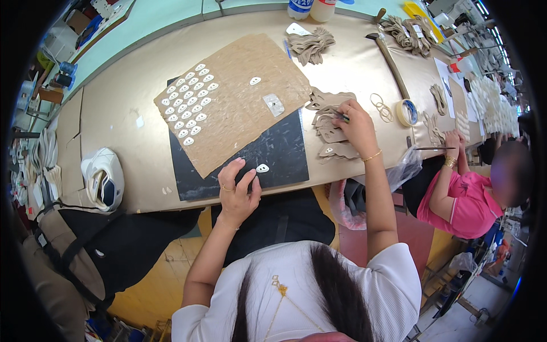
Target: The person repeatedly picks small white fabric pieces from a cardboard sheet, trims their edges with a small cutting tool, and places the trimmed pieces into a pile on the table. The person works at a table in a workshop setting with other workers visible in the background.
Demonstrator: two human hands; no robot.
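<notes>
My left hand (238,191) is over the front of a black mat (228,176), fingers bent and apart. Just beyond its fingertips lies a small white oval piece (262,169) with dark holes; whether they touch it I cannot tell. My right hand (359,128) is closed around a slim dark tool (342,117), its tip pointing left over the taupe cut pieces (330,134) laid in an overlapping row. On the mat rests a brown sheet (228,97) with rows of similar white pieces (188,102), a lone one (255,81) and a translucent plate (274,105).
Right of my hand are rubber bands (382,108), a tape roll (407,112) and a hammer (393,65). A taupe stack (310,45) and bottles (300,8) stand farther back. A white shoe (103,179) sits left. A co-worker in pink (461,199) works at right.
</notes>
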